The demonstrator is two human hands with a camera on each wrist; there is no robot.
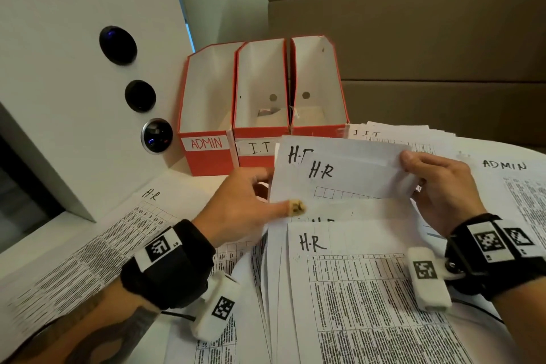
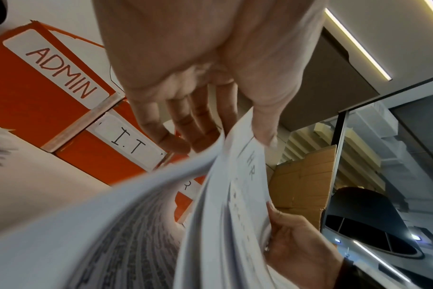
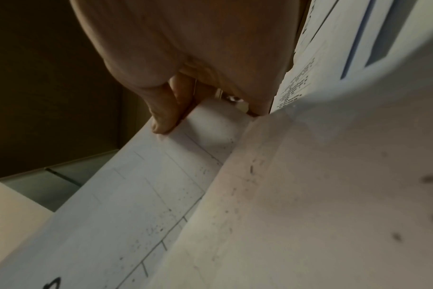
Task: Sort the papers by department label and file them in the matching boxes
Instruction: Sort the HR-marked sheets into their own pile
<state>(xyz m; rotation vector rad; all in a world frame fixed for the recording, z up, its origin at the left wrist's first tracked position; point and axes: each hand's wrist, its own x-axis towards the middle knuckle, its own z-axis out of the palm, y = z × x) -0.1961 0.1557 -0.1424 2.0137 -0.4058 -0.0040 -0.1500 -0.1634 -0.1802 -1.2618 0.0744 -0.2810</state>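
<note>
Three orange file boxes stand at the back: ADMIN, I.T, and a third whose label is covered by paper. Between both hands I hold up a few sheets marked H.R in front of the boxes. My left hand pinches their left edge, thumb in front and fingers behind. My right hand pinches the top right corner. More H.R sheets lie fanned on the table below.
An ADMIN sheet lies at the right, I.T sheets beside the third box, and one H.R sheet at the left. A white panel with round black knobs rises on the left. Cardboard stands behind.
</note>
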